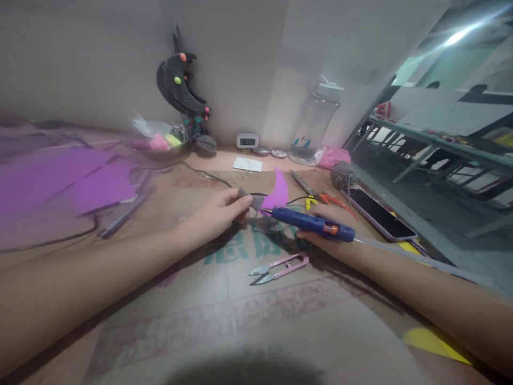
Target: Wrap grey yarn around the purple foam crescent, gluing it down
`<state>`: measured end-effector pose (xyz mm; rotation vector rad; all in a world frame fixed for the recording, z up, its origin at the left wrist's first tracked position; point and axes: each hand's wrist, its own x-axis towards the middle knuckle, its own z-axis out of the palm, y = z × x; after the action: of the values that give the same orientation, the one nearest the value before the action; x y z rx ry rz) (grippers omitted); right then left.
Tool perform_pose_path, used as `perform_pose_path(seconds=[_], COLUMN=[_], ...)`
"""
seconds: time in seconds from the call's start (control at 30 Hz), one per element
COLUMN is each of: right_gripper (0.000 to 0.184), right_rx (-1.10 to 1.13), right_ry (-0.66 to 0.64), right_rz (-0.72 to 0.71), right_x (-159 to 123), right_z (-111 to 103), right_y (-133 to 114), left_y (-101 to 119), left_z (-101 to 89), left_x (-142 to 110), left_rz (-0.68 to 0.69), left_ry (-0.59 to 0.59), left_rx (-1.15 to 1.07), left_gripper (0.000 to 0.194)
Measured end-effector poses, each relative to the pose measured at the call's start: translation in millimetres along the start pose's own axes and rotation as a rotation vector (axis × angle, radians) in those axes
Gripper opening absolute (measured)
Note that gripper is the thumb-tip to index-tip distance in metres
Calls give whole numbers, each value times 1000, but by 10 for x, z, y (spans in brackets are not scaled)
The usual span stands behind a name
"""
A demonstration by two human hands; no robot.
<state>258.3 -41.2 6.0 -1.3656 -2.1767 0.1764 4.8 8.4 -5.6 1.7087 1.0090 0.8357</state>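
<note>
Between thumb and fingers, my left hand [230,208] pinches the grey yarn-wrapped end [256,202] of a purple crescent [277,188], whose bare tip points up and away. My right hand [320,227] is closed around a blue hot glue gun [310,222]. Its metal nozzle reaches the edge between the yarn and the bare purple part; I cannot tell whether it touches. From the gun's back end a long clear glue stick [404,252] sticks out to the right. Pink-handled thread snips [280,267] lie with blades apart on the table below the hands.
Orange-handled scissors [306,184], a grey yarn ball [343,175] and a phone [379,214] lie to the right. Behind stand a clear bottle [315,128], a small digital clock [247,140] and a bowl [160,149]. Purple sheets [100,182] cover the left. A dark crescent ornament [176,85] hangs at the wall.
</note>
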Motion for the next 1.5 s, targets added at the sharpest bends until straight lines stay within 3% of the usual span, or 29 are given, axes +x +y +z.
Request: perform_pose_path(seconds=[0.5, 0.73, 0.9, 1.2, 1.4, 1.5], right_gripper=[19, 36, 31, 26, 23, 22], right_rx=[-18, -34, -62, -46, -42, 15], right_ry=[24, 39, -18, 25, 14, 57], right_rz=[17, 58, 43, 71, 92, 142], right_x=[8, 23, 29, 31, 41, 24], right_z=[-1, 27, -20, -12, -14, -18], right_y=[-14, 43, 19, 24, 38, 29], left_y=[-2, -9, 7, -53, -70, -63], left_z=[-4, -8, -8, -2, -1, -3], left_x=[-10, 1, -10, 8, -2, -9], left_rz=[-2, -2, -16, 39, -25, 10], left_ry=[-11, -10, 2, -9, -6, -13], left_rx=[8, 15, 36, 42, 57, 53], left_gripper=[34, 34, 34, 34, 36, 36])
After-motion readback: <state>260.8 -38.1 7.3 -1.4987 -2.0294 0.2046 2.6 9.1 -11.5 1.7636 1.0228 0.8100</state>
